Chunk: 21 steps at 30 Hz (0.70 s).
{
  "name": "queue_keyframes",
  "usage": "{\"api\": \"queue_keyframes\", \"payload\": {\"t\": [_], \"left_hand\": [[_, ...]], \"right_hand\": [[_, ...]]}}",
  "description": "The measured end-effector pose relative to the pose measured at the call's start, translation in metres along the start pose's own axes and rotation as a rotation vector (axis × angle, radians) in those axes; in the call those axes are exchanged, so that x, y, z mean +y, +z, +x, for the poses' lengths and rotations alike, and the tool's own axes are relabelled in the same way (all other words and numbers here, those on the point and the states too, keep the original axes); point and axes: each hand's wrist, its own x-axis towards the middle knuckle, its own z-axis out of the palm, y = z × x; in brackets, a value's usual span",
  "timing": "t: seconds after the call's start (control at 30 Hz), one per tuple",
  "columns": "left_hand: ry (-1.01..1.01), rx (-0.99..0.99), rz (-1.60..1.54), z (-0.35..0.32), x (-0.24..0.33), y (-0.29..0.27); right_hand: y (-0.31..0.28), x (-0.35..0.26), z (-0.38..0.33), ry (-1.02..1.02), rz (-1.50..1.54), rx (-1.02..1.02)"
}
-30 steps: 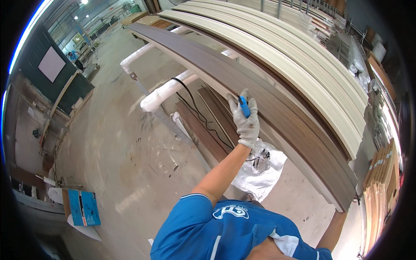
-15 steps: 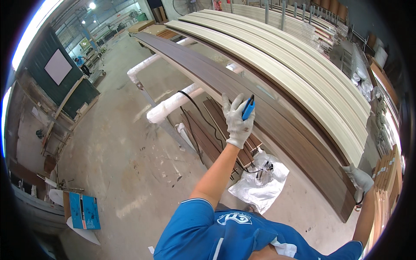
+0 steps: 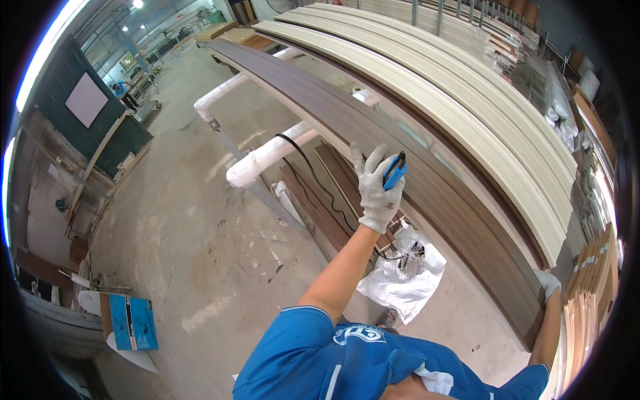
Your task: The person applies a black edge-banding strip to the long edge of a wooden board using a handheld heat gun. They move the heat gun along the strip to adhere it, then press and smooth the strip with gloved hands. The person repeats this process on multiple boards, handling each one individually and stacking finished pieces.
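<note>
A long dark brown plank (image 3: 427, 177) lies across padded supports, one end close to me at the right. My left hand (image 3: 381, 193), in a whitish glove, is over its near edge, closed round a small blue-and-black hand tool (image 3: 395, 172) whose exact kind I cannot make out. Two of its fingers stretch out toward the plank. At the near end, my right hand (image 3: 548, 283), gloved too, is against the plank's far edge; its fingers are mostly hidden. Beyond lie several cream ribbed panels (image 3: 427, 87), side by side.
White-wrapped support arms (image 3: 257, 167) jut out at the left, with a black cable (image 3: 313, 170) hanging over one. Below are shorter brown boards (image 3: 317, 207) and a white plastic sack (image 3: 407, 277). Wooden strips (image 3: 587, 300) stand at the right. A blue carton (image 3: 133, 323) sits far left.
My left hand has moved slightly right along the plank with the blue tool. My right hand has drawn in against the plank's edge, and less of it shows. The view has shifted a little.
</note>
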Motion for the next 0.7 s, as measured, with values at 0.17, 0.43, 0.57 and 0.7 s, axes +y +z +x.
{"api": "queue_keyframes", "payload": {"t": [0.17, 0.43, 0.57, 0.7], "left_hand": [[-0.012, 0.005, -0.045, -0.001, 0.007, -0.017], [0.019, -0.094, -0.048, -0.003, -0.003, -0.055], [0.084, -0.138, -0.006, 0.001, -0.015, -0.075], [0.080, -0.090, -0.072, 0.004, -0.014, -0.085]], "right_hand": [[0.025, -0.031, -0.026, 0.018, 0.314, -0.170], [0.092, -0.068, -0.082, 0.084, 0.581, -0.237], [0.127, -0.089, -0.113, 0.159, 0.584, -0.201], [0.146, -0.107, -0.127, 0.174, 0.552, -0.058]]}}
